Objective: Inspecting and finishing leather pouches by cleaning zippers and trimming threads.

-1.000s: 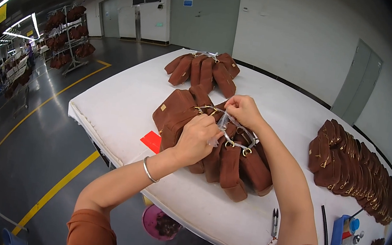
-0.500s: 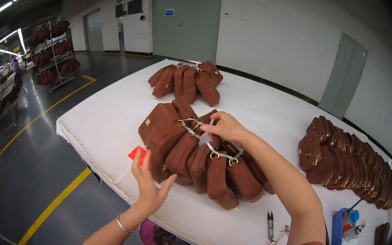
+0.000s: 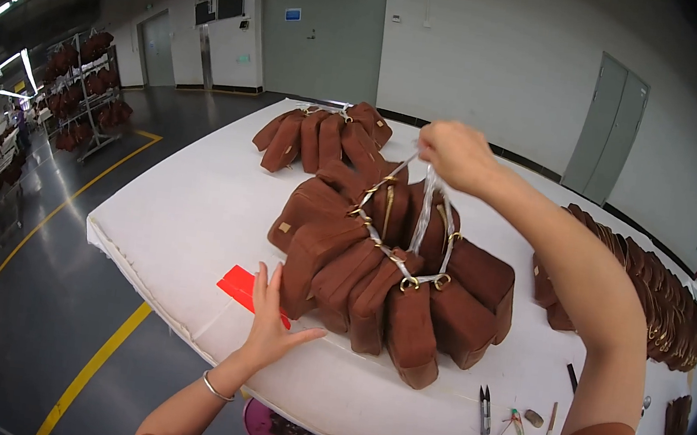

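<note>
Brown bags sit bunched in a fan mid-table, strung together through their gold rings on a clear strap. Right hand is above the bunch, fingers closed on the top of that strap and drawing it taut upward; bags hang off it and lean on the white table. Exact pinch is hard to read, since the view is from behind the knuckles.

Left hand is at the near table edge, fingers spread apart and flat, holding nothing. A red card lies just under the fingertips, and the nearest bag is just right of the thumb.

Handling call:
- the cluster looks heavy as a group, each bag soft-sided but holding its shape
- suede-like surface, so probably not slippery; the strap is thin, slick plastic and will likely bite into the fingers under load
- best grip is the strap bundle near the rings, second hand supporting under the bag bodies

Further out from the right fingers: another brown bundle at the far table edge, a row of bags on the right, and snips plus small tools by the near edge.
</note>
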`<state>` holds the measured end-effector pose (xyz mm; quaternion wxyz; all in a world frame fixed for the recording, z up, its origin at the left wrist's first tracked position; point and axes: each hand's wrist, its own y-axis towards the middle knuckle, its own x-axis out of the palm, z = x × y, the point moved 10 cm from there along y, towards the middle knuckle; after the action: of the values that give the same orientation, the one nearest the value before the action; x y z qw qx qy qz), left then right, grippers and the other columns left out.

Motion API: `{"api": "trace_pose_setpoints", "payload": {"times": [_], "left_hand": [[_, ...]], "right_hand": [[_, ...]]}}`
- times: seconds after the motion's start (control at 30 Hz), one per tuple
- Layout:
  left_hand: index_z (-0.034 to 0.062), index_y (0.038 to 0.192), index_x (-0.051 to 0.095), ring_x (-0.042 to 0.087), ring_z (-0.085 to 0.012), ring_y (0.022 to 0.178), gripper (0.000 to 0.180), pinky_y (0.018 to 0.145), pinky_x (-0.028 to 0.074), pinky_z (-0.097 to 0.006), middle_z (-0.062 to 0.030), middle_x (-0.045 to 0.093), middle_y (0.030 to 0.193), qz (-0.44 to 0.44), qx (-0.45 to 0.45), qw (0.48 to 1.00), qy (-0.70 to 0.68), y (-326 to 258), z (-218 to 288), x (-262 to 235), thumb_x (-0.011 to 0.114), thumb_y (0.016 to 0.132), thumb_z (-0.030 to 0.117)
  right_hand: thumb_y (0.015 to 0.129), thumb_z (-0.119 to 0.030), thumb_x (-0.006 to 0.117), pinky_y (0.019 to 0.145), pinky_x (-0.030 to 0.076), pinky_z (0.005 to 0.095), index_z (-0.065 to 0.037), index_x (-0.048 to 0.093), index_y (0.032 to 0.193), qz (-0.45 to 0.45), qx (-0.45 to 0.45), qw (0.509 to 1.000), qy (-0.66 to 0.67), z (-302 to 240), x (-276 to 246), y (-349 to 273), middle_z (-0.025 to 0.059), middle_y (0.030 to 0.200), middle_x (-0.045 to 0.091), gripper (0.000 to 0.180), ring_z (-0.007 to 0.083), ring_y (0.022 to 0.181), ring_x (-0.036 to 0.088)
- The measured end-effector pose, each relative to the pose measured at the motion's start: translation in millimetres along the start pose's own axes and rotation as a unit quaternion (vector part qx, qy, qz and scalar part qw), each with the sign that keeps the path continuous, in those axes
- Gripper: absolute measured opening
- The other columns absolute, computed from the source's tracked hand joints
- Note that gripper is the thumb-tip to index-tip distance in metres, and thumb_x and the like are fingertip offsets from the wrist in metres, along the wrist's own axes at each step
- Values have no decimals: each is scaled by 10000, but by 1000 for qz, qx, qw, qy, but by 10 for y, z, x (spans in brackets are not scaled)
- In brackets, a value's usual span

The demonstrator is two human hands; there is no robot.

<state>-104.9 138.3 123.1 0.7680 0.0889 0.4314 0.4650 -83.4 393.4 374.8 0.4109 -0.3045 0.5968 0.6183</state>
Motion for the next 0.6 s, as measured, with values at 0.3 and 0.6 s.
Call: {"api": "trace_pose_setpoints", "payload": {"times": [0.3, 0.6], "left_hand": [[-24, 1492, 35, 78, -487, 1432, 1202, 1156, 203, -481, -357, -20, 1525, -52, 118, 975, -180, 802, 701, 1220, 874, 685, 278], [17, 1502, -105, 137, -462, 1431, 1218, 1164, 221, -458, -332, 162, 1512, -111, 114, 964, -214, 2302, 798, 2689, 819, 746, 261]], "right_hand": [[822, -71, 636, 672, 493, 411, 27, 624, 851, 144, 1, 990, 6, 948, -230, 572, 181, 735, 637, 104, 354, 737, 644], [835, -77, 599, 656, 514, 399, 23, 619, 862, 235, 11, 971, -46, 2141, 467, 1666, 172, 737, 654, 105, 302, 720, 679]]}}
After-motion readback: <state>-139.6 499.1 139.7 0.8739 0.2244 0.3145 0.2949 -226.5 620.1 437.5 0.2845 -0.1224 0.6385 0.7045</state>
